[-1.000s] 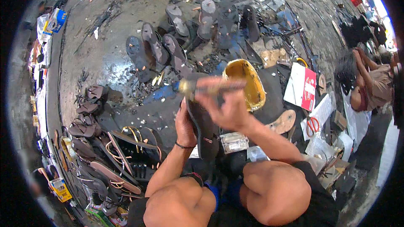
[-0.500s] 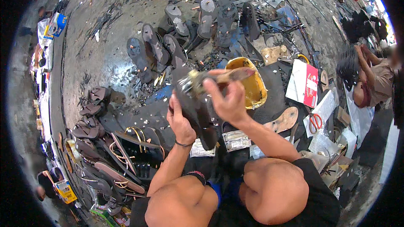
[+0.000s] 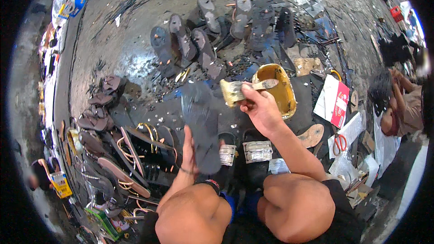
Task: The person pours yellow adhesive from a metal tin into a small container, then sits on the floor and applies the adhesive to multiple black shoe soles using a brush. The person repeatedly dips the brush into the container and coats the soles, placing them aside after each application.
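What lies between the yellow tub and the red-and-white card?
In the head view, only dark matting, lightly speckled, shows between the yellow tub and the red-and-white card.

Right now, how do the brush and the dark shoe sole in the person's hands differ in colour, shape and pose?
The brush has pale yellowish bristles; the dark shoe sole is blackish. The brush is short with a narrow handle, while the sole is a longer, broad slab. The brush points sideways across the picture; the sole runs up and down. Both are hand-held: brush in the right hand, sole in the left hand.
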The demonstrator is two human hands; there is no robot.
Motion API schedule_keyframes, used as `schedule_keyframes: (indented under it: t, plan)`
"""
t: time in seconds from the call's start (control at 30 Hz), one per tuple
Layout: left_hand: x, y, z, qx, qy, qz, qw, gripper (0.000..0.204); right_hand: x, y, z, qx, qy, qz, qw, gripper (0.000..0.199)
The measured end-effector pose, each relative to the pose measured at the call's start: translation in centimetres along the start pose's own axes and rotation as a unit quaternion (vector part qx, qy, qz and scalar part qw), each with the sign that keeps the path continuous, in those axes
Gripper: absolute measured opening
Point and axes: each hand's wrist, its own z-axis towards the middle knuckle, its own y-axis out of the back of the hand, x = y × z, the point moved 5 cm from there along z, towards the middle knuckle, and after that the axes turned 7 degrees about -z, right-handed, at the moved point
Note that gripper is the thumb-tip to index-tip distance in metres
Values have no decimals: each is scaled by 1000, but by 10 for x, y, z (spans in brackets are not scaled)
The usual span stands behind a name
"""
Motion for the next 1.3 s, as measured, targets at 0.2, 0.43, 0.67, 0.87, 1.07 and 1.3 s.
schedule_keyframes:
  t: [0.2,0.43,0.67,0.87,1.07,1.3]
  plan:
    - [-43,-79,56,-12,-145,-30,989,61,11,-55,-23,28,340,-439,831,24]
    - [-44,-48,72,12,-203,52,978,68,1,-61,-12,66,240,-270,930,22]
    - [-48,-64,68,-29,-176,36,983,62,18,-65,-18,64,331,-392,856,21]
    - [-64,-75,58,-14,-250,-17,968,67,28,-14,13,-59,296,-477,825,21]
    - [-5,-55,106,28,96,-72,992,66,-14,-41,-32,130,232,-453,851,22]
    - [-66,-30,211,-49,-216,75,972,50,30,48,-18,-107,251,-464,843,27]
